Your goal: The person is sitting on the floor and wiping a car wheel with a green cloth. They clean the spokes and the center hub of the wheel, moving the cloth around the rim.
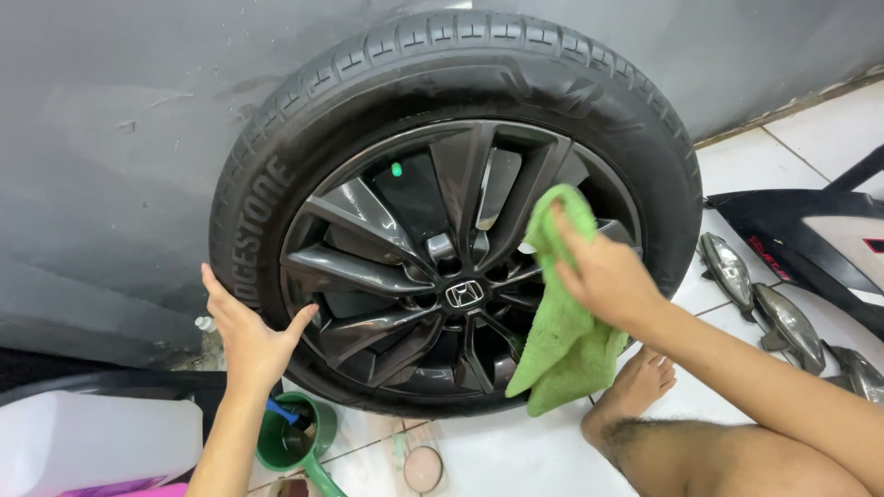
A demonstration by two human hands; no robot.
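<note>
A: Where is the wheel and how does it stand?

B: The wheel [456, 216] stands upright on the tiled floor [810, 138], leaning back against a grey wall [120, 120]. It has a black tyre and a dark, glossy multi-spoke rim with a badge at its hub.

A: What is the right hand doing?

B: The right hand [603, 271] is closed around a green cloth [564, 317], fingers curled over its top edge, pressing it to the right side of the rim. Most of the cloth hangs down from the hand, past the lower edge of the tyre.

A: And the left hand?

B: The left hand [249, 331] is open, fingers spread, its palm flat on the tyre's lower left sidewall, the thumb reaching towards the rim. It holds nothing.

A: What lies around the wheel?

B: Just below the wheel, under the left wrist, sits a green cup [296, 437] with a blue handle of some tool poking out. A small round lid [423, 468] lies on the floor near it. Further left of the wheel is a translucent white jug [92, 437]. Right of the wheel's base rests the person's bare foot [635, 387], and further right lie several dark lamp-like car parts [769, 308] beside a black body panel [810, 239].
</note>
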